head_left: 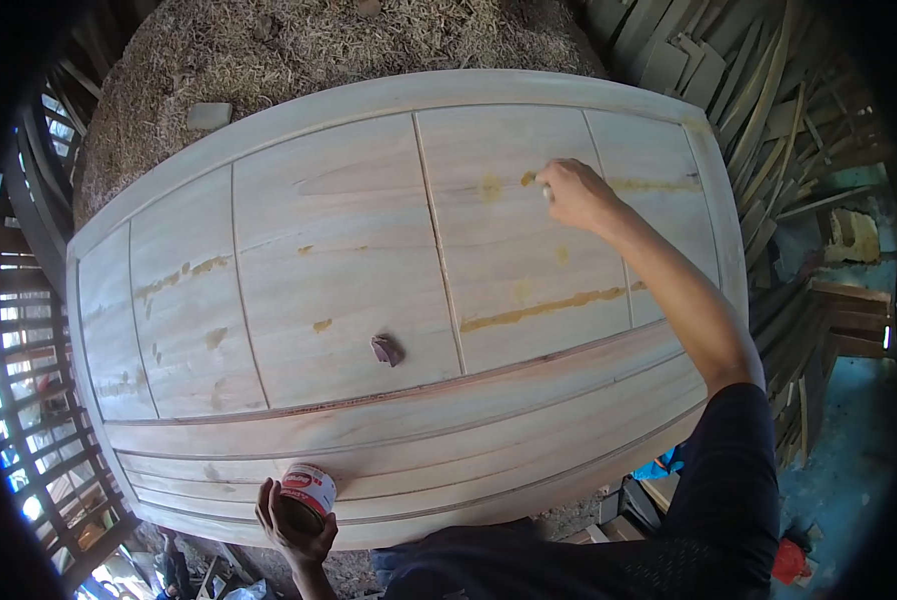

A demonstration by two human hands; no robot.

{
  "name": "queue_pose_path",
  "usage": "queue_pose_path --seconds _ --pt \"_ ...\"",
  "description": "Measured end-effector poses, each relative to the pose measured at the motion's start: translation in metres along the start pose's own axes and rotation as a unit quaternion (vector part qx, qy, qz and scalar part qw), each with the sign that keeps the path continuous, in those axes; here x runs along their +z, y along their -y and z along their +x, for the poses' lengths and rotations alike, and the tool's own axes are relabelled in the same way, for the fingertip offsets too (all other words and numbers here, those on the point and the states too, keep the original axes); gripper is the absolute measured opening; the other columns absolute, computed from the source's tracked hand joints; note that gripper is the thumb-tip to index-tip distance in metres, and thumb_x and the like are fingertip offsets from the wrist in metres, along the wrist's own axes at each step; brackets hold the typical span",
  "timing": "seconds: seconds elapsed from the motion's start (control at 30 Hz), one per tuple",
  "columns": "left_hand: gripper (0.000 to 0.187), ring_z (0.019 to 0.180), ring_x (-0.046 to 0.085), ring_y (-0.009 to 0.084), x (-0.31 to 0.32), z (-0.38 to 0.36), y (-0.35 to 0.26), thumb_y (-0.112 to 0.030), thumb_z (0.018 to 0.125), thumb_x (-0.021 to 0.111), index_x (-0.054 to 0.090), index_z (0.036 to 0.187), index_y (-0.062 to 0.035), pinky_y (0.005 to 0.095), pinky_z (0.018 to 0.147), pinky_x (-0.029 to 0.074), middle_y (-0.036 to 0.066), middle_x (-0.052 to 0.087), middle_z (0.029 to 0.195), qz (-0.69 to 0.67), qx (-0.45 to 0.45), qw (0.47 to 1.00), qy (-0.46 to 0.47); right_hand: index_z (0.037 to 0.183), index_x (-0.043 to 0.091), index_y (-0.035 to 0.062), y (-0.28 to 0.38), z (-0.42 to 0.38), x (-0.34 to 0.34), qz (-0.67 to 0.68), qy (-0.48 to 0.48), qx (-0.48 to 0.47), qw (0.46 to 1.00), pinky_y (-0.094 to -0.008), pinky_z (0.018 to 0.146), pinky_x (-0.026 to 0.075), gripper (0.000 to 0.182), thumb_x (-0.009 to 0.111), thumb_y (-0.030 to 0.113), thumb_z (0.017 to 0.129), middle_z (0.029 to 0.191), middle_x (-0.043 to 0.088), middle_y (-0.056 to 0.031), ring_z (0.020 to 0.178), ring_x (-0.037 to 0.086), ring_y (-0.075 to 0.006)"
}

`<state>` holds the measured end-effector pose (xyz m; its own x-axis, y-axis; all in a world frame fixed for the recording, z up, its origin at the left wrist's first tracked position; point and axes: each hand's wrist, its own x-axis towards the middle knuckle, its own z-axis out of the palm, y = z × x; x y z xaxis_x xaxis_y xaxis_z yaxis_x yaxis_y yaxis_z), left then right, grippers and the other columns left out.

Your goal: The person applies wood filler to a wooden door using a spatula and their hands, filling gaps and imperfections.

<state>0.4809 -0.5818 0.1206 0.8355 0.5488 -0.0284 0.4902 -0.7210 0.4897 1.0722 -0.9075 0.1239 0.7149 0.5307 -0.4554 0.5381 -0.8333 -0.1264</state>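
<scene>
A large pale wooden panel (pixel 339 220) with grooved sections lies in front of me. My left hand (pixel 297 530) is wrapped round a red and white can (pixel 311 487) at the panel's near edge. The can is tilted, with its dark side towards me. Over the right part of the panel, my right hand (pixel 577 193) is closed at a small yellow-brown smear (pixel 529 179). Whatever its fingers pinch is hidden. A long yellow-brown streak (pixel 544 310) crosses the panel below that hand. A small folded purplish piece, like sandpaper (pixel 387 350), rests near the middle.
Wood shavings (pixel 299 50) are heaped beyond the panel, with a flat block (pixel 210 116) on them. Stacked wood strips (pixel 759 90) fill the right side. A slatted wall (pixel 29 370) stands at the left. A red item (pixel 791 562) lies on the floor at lower right.
</scene>
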Motion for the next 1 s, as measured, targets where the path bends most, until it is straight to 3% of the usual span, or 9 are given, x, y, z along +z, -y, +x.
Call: queue_pose_path --seconds 0.07,0.2,0.37,0.5,0.6,0.67,0.87,0.93,1.0 --pt "0.097 0.128 0.052 0.0482 0.002 0.000 0.000 -0.044 0.063 0.082 0.050 0.146 -0.0045 0.0611 0.106 0.043 0.026 0.052 0.145 0.002 0.007 1.000 -0.002 0.095 0.075 -0.0017 -0.020 0.011 0.029 -0.046 -0.153 -0.118 0.980 -0.0483 0.085 0.058 0.020 0.064 -0.002 0.079 0.094 0.073 -0.0271 0.093 0.072 -0.0427" --pt "0.098 0.129 0.052 0.0479 -0.003 0.000 0.002 -0.044 0.063 0.083 0.050 0.145 -0.0038 0.0609 0.106 0.043 0.026 0.052 0.144 0.004 0.007 1.000 0.009 0.098 0.072 -0.0026 -0.008 0.040 -0.045 -0.108 0.068 -0.042 0.991 -0.0474 0.092 0.056 0.018 0.066 0.000 0.081 0.105 0.073 -0.0247 0.105 0.070 -0.0400" --pt "0.097 0.128 0.051 0.0478 0.000 0.000 0.001 -0.042 0.061 0.083 0.051 0.144 -0.0040 0.0613 0.106 0.042 0.027 0.052 0.142 0.005 0.001 1.000 0.004 0.118 0.074 0.0041 -0.087 0.145 -0.063 -0.002 -0.266 -0.081 0.961 -0.0444 0.102 0.053 0.032 0.065 0.002 0.088 0.121 0.071 -0.0219 0.116 0.067 -0.0360" --pt "0.098 0.129 0.051 0.0479 0.001 0.001 0.000 -0.039 0.059 0.082 0.050 0.145 -0.0035 0.0612 0.108 0.041 0.027 0.052 0.142 0.003 -0.013 1.000 0.018 0.126 0.072 0.0079 -0.133 0.192 -0.032 -0.006 -0.301 -0.161 0.940 -0.0423 0.105 0.051 0.037 0.066 0.004 0.091 0.126 0.069 -0.0199 0.122 0.065 -0.0343" --pt "0.098 0.132 0.051 0.0474 -0.003 0.000 -0.008 -0.041 0.060 0.081 0.049 0.145 -0.0009 0.0601 0.111 0.040 0.027 0.051 0.143 0.002 -0.022 0.999 0.023 0.124 0.073 0.0085 -0.134 0.188 -0.058 0.009 -0.228 -0.164 0.960 -0.0425 0.105 0.052 0.036 0.066 0.002 0.089 0.128 0.069 -0.0188 0.121 0.065 -0.0343" --pt "0.099 0.133 0.050 0.0476 -0.003 0.001 -0.008 -0.041 0.061 0.081 0.048 0.145 -0.0010 0.0602 0.111 0.040 0.028 0.050 0.144 0.011 -0.027 0.999 0.030 0.124 0.073 0.0083 -0.100 0.175 -0.129 -0.184 0.022 -0.053 0.981 -0.0423 0.104 0.052 0.036 0.066 0.002 0.089 0.131 0.068 -0.0156 0.122 0.064 -0.0327" --pt "0.101 0.133 0.049 0.0464 0.000 -0.003 -0.004 -0.044 0.060 0.082 0.047 0.145 -0.0021 0.0590 0.111 0.040 0.026 0.050 0.143 -0.002 -0.022 0.999 0.030 0.108 0.076 0.0030 -0.131 0.202 -0.086 -0.029 -0.235 -0.340 0.910 -0.0456 0.087 0.058 0.036 0.061 -0.009 0.078 0.101 0.076 -0.0161 0.098 0.071 -0.0363" --pt "0.097 0.128 0.056 0.0400 -0.010 0.001 -0.023 -0.033 0.065 0.091 0.050 0.151 -0.0123 0.0528 0.110 0.048 0.018 0.055 0.144 -0.039 -0.026 0.999 0.012 0.117 0.074 0.0047 -0.124 0.188 -0.130 -0.253 0.046 -0.116 0.959 -0.0432 0.096 0.054 0.035 0.065 -0.005 0.084 0.118 0.072 -0.0133 0.113 0.067 -0.0341" --pt "0.097 0.128 0.056 0.0385 -0.014 0.008 -0.032 -0.028 0.062 0.090 0.052 0.149 -0.0091 0.0509 0.107 0.050 0.018 0.056 0.141 -0.017 -0.028 0.999 0.023 0.121 0.071 0.0056 -0.112 0.184 -0.134 -0.234 0.082 -0.065 0.967 -0.0418 0.101 0.051 0.034 0.067 0.000 0.088 0.127 0.068 -0.0136 0.121 0.063 -0.0339"
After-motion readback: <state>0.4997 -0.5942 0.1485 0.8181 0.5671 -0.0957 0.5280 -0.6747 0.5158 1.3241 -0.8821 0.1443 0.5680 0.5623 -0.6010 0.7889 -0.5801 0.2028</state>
